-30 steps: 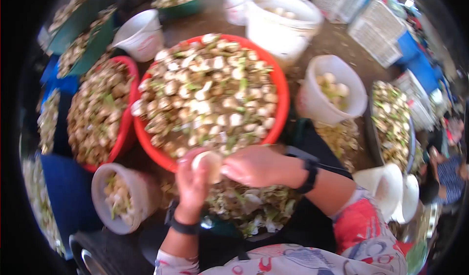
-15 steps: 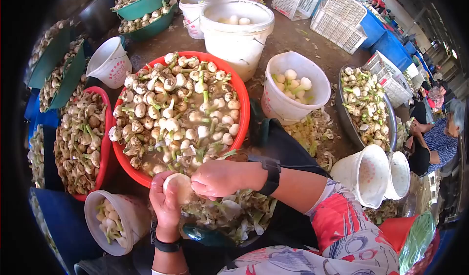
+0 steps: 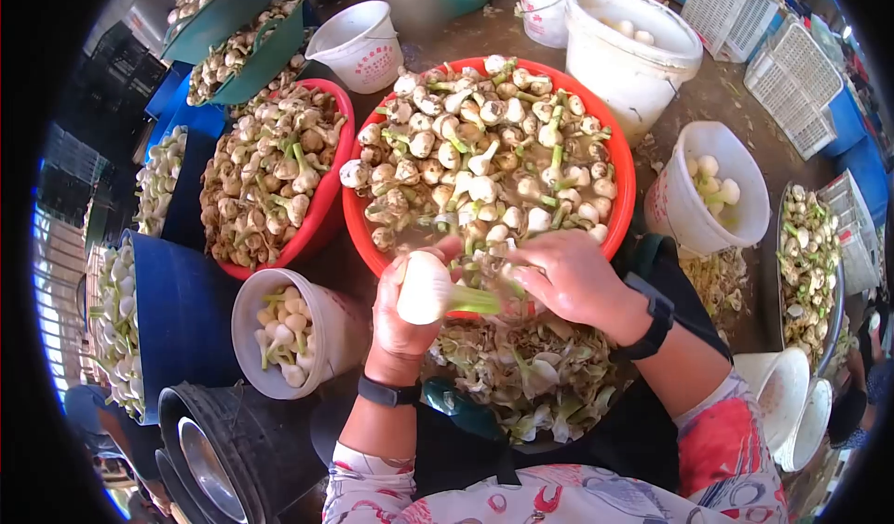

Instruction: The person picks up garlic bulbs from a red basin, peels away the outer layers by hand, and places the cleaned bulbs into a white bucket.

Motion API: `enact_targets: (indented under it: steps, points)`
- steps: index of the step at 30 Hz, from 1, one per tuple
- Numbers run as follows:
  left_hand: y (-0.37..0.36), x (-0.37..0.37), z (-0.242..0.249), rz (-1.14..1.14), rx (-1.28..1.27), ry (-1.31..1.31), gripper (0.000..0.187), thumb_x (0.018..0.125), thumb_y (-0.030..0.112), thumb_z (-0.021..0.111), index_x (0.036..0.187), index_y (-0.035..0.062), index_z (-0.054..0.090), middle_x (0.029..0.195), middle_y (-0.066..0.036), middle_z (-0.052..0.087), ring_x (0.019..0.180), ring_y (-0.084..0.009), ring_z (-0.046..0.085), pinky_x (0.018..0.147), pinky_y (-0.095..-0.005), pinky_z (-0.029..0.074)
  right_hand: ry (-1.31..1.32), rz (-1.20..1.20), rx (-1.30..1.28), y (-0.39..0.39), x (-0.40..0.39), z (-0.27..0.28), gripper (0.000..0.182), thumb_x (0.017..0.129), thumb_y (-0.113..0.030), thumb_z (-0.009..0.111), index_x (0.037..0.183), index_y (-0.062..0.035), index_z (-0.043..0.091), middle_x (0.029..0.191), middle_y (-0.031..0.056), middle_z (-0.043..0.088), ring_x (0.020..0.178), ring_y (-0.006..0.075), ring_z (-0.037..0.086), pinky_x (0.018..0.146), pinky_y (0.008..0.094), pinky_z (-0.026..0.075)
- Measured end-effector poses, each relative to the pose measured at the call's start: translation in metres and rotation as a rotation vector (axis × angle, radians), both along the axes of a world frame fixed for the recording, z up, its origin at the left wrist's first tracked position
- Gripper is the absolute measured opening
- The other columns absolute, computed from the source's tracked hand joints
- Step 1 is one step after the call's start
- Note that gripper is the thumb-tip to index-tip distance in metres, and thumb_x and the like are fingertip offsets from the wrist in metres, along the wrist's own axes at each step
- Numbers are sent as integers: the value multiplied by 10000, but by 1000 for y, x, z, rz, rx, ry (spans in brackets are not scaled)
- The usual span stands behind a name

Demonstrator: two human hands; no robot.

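The left hand (image 3: 396, 317) grasps a smooth, round white garlic bulb (image 3: 424, 288), its fingers wrapped around it; a pale green stalk (image 3: 473, 300) points from the bulb toward the right hand (image 3: 582, 280). The right fingers curl near the stalk's tip; blur there means I cannot tell whether they pinch anything. Beneath the hands lies a heap of pale, papery peelings (image 3: 526, 375). Beyond, a round red plastic tub (image 3: 624, 165) holds dirt-streaked bulbs (image 3: 484, 163) in murky water (image 3: 410, 236). A white plastic bucket (image 3: 343, 342) of cleaned bulbs (image 3: 287, 333) stands left of the left hand.
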State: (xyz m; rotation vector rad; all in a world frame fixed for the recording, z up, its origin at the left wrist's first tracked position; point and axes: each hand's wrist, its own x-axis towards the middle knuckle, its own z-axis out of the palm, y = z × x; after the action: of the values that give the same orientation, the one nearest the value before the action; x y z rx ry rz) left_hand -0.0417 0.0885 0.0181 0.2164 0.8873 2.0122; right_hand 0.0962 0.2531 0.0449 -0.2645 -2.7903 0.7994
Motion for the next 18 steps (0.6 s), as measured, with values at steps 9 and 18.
enact_targets:
  steps: [9, 18]
  points:
    - [-5, 21, 15, -257, -552, 902, 496, 723, 295, 624, 1075, -21, 473, 991, -110, 551, 861, -144, 531, 771, -268, 430, 191, 73, -205, -25, 2, -18, 149, 781, -113, 516, 880, -19, 576, 753, 156, 585, 706, 321, 568, 604, 368, 447]
    - [0, 45, 10, -166, -271, 794, 477, 662, 96, 623, 1087, -29, 447, 891, -56, 549, 794, -104, 515, 711, -241, 431, -113, -204, -563, -18, 5, -17, 76, 752, -117, 517, 710, -57, 538, 598, 146, 529, 552, 333, 534, 515, 405, 423]
